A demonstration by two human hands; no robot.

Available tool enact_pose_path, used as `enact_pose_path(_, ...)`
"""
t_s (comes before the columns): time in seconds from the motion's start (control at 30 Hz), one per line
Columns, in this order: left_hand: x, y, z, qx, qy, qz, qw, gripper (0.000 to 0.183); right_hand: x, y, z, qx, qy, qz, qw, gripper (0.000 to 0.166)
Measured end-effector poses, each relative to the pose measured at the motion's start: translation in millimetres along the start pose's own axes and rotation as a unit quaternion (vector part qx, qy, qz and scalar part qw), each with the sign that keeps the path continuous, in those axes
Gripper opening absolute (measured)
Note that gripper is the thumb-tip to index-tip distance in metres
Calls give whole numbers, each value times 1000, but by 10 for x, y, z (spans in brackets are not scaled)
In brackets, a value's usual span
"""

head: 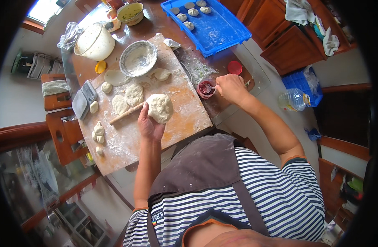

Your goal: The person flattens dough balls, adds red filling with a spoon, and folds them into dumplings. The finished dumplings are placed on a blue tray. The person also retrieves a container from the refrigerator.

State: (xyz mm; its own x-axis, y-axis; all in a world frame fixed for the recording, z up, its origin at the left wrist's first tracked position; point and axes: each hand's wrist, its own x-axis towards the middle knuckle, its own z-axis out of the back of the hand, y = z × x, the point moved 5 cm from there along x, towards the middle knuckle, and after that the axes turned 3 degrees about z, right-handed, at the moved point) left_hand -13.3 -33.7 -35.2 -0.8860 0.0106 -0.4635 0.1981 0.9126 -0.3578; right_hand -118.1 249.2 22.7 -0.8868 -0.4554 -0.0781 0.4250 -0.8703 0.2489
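Note:
On my left palm (151, 125) rests a round flat piece of dough (160, 108), my thumb over its near left edge. A wooden rolling pin (125, 115) lies on the floured wooden board (189, 120), its upper end close to that thumb. My right hand (233, 88) grips the handle of a small spoon (212, 88). The spoon's bowl is inside a jar (202, 94) of dark red filling beside the board. Flattened dough rounds (134, 94) and small dough lumps (98, 128) lie on the board, left of my left hand.
A metal bowl of flour (139, 63) stands on the board's far side. Beyond are a white tub (97, 43), a yellowish bowl (130, 16) and a blue tray (213, 34) with several filled buns (193, 12). A red lid (235, 67) lies past the jar; a digital scale (81, 103) sits left.

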Motion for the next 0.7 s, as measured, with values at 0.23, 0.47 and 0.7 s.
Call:
enact_pose_path(0.23,124,505,-44,43,-87,-27,995,42,-6,-140,-68,-6,0,53,999,17)
enact_pose_path(0.47,119,598,-37,-4,-69,-63,996,41,-225,-179,205,-22,-43,95,994,9)
enact_pose_path(0.7,184,623,-84,-31,-45,-35,998,40,-376,-239,399,14,-89,87,992,4)
